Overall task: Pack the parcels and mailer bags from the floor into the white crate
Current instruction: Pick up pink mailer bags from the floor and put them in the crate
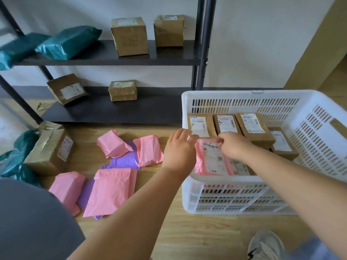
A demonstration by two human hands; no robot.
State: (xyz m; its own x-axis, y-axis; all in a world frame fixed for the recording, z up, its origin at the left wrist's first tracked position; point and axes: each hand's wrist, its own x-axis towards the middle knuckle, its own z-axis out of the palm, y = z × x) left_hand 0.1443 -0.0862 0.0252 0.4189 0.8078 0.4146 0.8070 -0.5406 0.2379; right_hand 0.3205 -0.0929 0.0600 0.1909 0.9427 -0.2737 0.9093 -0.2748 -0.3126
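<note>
White crate [225, 94] is seen at right of frame, on the floor; brown parcels [226, 125] are packed along its far side. Pink mailer bags [112, 190] are spread on the floor at lower left. A labelled pink mailer [212, 162] is held inside the crate's near-left corner: its top edge is pinched by the right hand [233, 147], and its upper left corner is gripped by the left hand [179, 150].

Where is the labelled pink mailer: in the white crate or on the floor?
In the white crate: the pink mailer lies inside its walls, beside brown parcels.
</note>
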